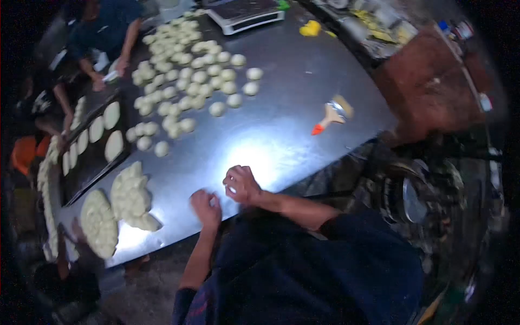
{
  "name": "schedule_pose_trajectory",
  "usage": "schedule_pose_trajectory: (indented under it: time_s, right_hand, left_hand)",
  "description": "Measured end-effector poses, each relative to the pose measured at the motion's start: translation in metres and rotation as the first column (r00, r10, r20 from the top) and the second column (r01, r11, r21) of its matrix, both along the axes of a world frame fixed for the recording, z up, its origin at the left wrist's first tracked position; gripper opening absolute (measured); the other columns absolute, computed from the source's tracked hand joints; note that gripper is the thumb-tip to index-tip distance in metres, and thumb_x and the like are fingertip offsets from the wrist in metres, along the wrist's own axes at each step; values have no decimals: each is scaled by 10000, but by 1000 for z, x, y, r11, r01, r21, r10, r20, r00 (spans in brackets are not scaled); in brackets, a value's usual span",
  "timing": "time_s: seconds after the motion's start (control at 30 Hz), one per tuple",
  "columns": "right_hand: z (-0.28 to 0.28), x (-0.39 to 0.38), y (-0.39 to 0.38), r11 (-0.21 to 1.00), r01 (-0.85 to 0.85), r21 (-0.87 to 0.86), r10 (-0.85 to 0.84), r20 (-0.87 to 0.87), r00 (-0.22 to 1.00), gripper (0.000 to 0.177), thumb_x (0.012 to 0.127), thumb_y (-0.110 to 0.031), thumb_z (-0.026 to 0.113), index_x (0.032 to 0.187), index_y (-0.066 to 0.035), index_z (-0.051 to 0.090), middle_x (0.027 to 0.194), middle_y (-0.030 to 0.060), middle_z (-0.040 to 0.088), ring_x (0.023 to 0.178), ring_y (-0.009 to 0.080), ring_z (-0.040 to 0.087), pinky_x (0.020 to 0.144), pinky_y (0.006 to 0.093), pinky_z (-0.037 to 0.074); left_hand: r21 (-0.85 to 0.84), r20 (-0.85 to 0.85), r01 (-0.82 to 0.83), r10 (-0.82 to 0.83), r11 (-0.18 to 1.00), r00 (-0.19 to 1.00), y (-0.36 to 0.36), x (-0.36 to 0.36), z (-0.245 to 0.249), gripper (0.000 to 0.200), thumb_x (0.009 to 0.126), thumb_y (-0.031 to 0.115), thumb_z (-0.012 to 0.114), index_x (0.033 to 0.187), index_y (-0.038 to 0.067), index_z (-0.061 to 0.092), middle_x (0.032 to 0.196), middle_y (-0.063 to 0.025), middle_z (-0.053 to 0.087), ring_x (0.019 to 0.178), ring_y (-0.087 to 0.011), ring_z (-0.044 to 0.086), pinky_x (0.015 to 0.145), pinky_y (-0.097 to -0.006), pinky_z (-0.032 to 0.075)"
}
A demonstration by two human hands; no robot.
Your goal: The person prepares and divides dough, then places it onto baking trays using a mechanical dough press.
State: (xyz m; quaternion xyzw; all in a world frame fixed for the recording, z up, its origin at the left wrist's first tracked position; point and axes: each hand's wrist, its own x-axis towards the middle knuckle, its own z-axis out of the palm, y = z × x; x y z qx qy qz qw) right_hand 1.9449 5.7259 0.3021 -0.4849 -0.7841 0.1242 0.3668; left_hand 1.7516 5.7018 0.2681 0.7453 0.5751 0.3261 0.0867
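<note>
Both of my hands are at the near edge of the metal table (303, 146). My left hand (206, 208) is curled close above the edge, thumb toward the right hand; its palm is hidden. Just right of it, my right hand (242, 184) is closed with bent fingers. A small white patch shows between those fingers, and I cannot tell whether it is dough or table glare. Farther forward, many round dough balls (200, 77) lie spread over the table. Two flattened masses of joined dough pieces, one (130, 195) nearer my left hand and another (99, 225) beyond it, lie to the left.
A brush (333, 115) with an orange-tipped handle lies on the right. At the back stands a scale (244, 21), with a yellow item (310, 28) beside it. A dark tray (89, 176) carries flat dough ovals. Co-workers (108, 32) work along the left side.
</note>
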Motion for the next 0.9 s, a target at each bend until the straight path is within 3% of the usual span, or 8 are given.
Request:
schedule_pose_trajectory:
  time_s: [0.27, 0.37, 0.43, 0.5, 0.53, 0.7, 0.83, 0.9]
  right_hand:
    - [-13, 50, -8, 998, 33, 59, -41, 131, 990, 74, 741, -52, 622, 813, -40, 636, 888, 125, 584, 867, 288, 557, 765, 441, 474]
    - [19, 34, -25, 937, -115, -329, 63, -164, 984, 112, 745, -44, 640, 851, -63, 674, 921, 121, 609, 904, 268, 590, 850, 405, 491]
    - [-5, 35, 24, 752, 12, -659, -301, -328, 895, 232, 777, -184, 760, 967, -72, 688, 961, 90, 666, 839, 251, 650, 773, 386, 529]
    - [39, 63, 93, 701, -339, -627, -346, -715, 607, 475, 715, -164, 790, 1145, -64, 615, 1040, 111, 685, 878, 240, 674, 790, 344, 540]
    - [95, 82, 121, 939, 21, -344, -172, -415, 893, 451, 731, -140, 772, 1142, -49, 610, 1044, 121, 682, 918, 234, 667, 808, 347, 531]
    - [116, 133, 250, 908, 401, 123, -369, -220, 903, 543, 785, -276, 746, 1258, -76, 571, 1003, 177, 615, 925, 387, 604, 796, 471, 496]
    - [78, 120, 229, 898, 439, 17, -427, -203, 881, 486, 797, -249, 731, 1211, -47, 576, 1010, 174, 616, 957, 378, 599, 798, 467, 491]
    - [101, 74, 163, 895, 121, -429, -276, -321, 906, 460, 762, -226, 755, 1154, -61, 580, 1070, 151, 611, 1008, 332, 589, 833, 433, 488]
  left_hand:
    - [101, -123, -42, 54, 994, 991, -11, -42, 16, 159, 735, 88, 701, 837, 48, 585, 964, -140, 591, 932, -367, 528, 811, -470, 436]
    - [-59, -35, 40, -42, 997, 999, -40, 5, 42, 162, 686, 81, 734, 745, 80, 584, 964, -126, 592, 949, -352, 534, 827, -457, 434]
    - [-256, -16, 109, -117, 961, 993, -28, 17, 58, 132, 686, 83, 724, 753, 87, 611, 981, -126, 595, 966, -343, 536, 853, -444, 432]
    - [-328, -12, 100, -110, 939, 994, -18, 16, 74, 137, 686, 80, 715, 797, 87, 635, 1010, -131, 597, 990, -344, 536, 875, -435, 432]
    - [-255, -27, 121, -132, 959, 991, -20, 12, 80, 196, 687, 68, 699, 876, 80, 647, 1047, -137, 593, 1029, -349, 531, 899, -434, 433]
    - [-368, 92, 72, -40, 927, 995, -44, -2, 82, 441, 695, -2, 639, 1132, 58, 610, 1140, -153, 578, 1090, -348, 536, 933, -434, 455]
    - [-629, 345, -123, 418, 767, 841, -42, 6, 104, 416, 769, 12, 668, 1175, 35, 579, 1043, -134, 603, 901, -222, 635, 790, -340, 524]
    - [-594, 412, -172, 480, 786, 774, -32, -1, 96, 446, 772, 12, 688, 1199, 29, 562, 1033, -131, 609, 898, -212, 638, 788, -327, 527]
